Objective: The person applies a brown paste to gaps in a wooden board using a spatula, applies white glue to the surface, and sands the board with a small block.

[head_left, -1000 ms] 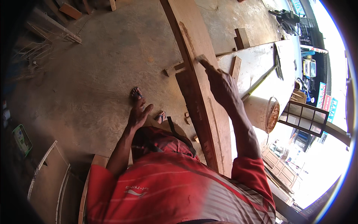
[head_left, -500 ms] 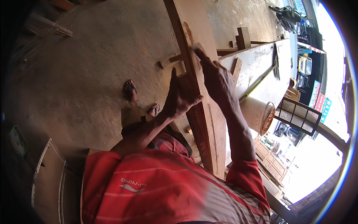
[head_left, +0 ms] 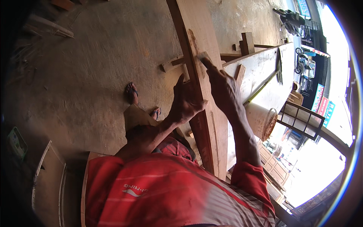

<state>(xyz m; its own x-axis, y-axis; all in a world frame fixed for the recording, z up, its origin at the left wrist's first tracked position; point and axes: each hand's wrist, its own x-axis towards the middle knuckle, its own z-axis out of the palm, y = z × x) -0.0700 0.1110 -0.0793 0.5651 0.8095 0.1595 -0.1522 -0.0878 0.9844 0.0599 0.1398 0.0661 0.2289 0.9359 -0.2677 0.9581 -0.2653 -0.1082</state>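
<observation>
A long wooden plank (head_left: pixel 206 32) runs from the top of the view down toward my red shirt, with a rough brown filler-like patch (head_left: pixel 193 41) near its left edge. My right hand (head_left: pixel 224 86) is closed on a small flat scraper (head_left: pixel 203 56), index finger stretched along it. The scraper's pale end meets the plank just below the patch; its handle is hidden by the fingers. My left hand (head_left: pixel 185 104) grips the plank's left edge lower down, thumb on the top face and the other fingers against the side, partly out of sight.
Wooden supports (head_left: pixel 172 63) stick out beneath the plank. To the right lies a white panel (head_left: pixel 261 62) carrying a yellow-green strip (head_left: pixel 261 89) and a pale bucket (head_left: pixel 261 119) on its side. My sandalled feet (head_left: pixel 132 92) stand on the concrete floor; a motorbike (head_left: pixel 291 19) is farther off.
My right hand and the scraper have moved slightly down the plank, toward me. The left hand keeps its hold on the edge, and the whole view has shifted a little.
</observation>
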